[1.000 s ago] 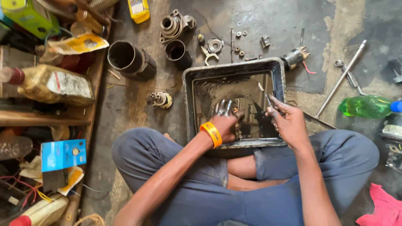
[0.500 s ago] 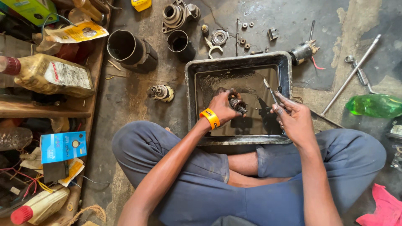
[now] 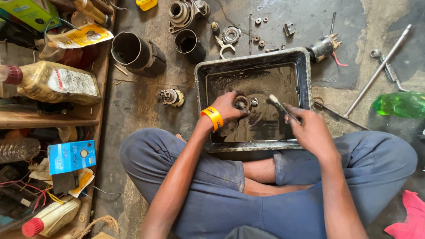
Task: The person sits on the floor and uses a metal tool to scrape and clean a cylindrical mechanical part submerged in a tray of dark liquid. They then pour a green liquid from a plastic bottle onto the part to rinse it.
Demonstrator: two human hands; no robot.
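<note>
Lifted since before, my left hand (image 3: 228, 107) grips a round metal part (image 3: 242, 102) above the tray (image 3: 305, 79). My right hand (image 3: 310, 128) pinches a brush (image 3: 283, 108); concrete floor (image 3: 146, 106) around.

Two black cylinders (image 3: 133, 52), one tray (image 3: 252, 59), two hands (image 3: 228, 107).

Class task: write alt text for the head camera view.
Seated cross-legged, a person holds a small round metal part in the left hand and a thin brush in the right hand, over a dark rectangular metal tray of murky liquid.

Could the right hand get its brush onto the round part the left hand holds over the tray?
Probably yes: the brush in the right hand points at the round part, nothing between them.
</note>
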